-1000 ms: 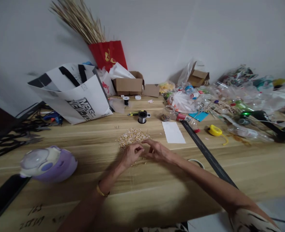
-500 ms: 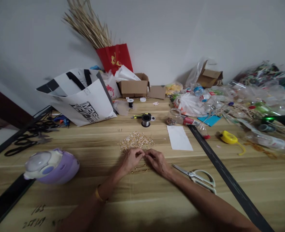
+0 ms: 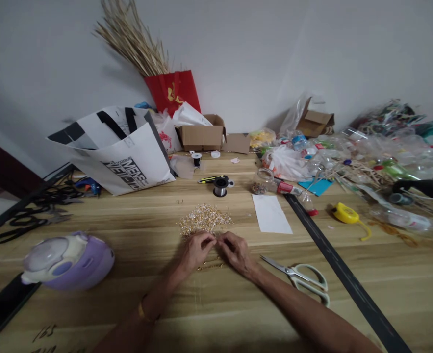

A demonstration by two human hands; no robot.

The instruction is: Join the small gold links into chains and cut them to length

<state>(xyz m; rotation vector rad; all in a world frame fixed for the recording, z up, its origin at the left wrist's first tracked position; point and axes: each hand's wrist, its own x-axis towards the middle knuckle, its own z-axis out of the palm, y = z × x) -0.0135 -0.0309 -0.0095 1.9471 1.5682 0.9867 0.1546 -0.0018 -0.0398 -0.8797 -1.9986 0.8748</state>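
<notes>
My left hand (image 3: 198, 248) and my right hand (image 3: 235, 249) meet fingertip to fingertip over the wooden table. Both are closed in a pinch; whatever lies between the fingers is too small to make out. Just beyond them spreads a heap of small gold and clear beads (image 3: 206, 218). A short beaded strand (image 3: 211, 266), gold in colour, lies on the wood between my wrists. To the right of my right forearm rest scissors (image 3: 300, 277) with pale handles, their blades slightly apart.
A spool of silvery wire (image 3: 220, 187) stands behind the beads, near a yellow-black cutter (image 3: 211, 180). White paper (image 3: 272, 214) and a yellow tape measure (image 3: 348, 214) lie to the right. A purple-and-white container (image 3: 72, 262) sits at left. Plastic bottles (image 3: 381, 147) crowd the back right.
The whole view has shifted slightly, with the table things sitting a little lower. My hands stay pinched close together, with barely any movement between them.
</notes>
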